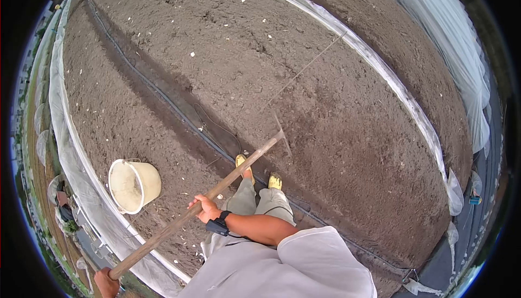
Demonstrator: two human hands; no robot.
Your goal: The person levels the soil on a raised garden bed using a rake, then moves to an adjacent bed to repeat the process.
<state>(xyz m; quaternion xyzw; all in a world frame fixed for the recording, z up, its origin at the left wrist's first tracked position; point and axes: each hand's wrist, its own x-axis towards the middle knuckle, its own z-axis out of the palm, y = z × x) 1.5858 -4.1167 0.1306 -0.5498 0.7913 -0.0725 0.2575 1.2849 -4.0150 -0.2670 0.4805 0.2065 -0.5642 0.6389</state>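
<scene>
A rake with a long wooden handle [168, 230] slants from the lower left up to the middle of the view. Its thin crosswise head [284, 137] is down at the bare soil beyond my feet. Wrapped around the handle partway along is my right hand [205, 209], with a dark device strapped at the wrist. At the near end of the handle, my left hand [106, 283] is closed on the wood, partly cut off by the dark lens border. My yellow shoes [275, 182] stand in the furrow just short of the rake head.
A cream bucket [150, 184] stands on the soil at the left. A dark hose [157, 89] runs along the furrow, past my feet. White plastic sheeting [407, 89] edges the soil bed [347, 102] on both sides. A thin rod [304, 70] lies across the bed.
</scene>
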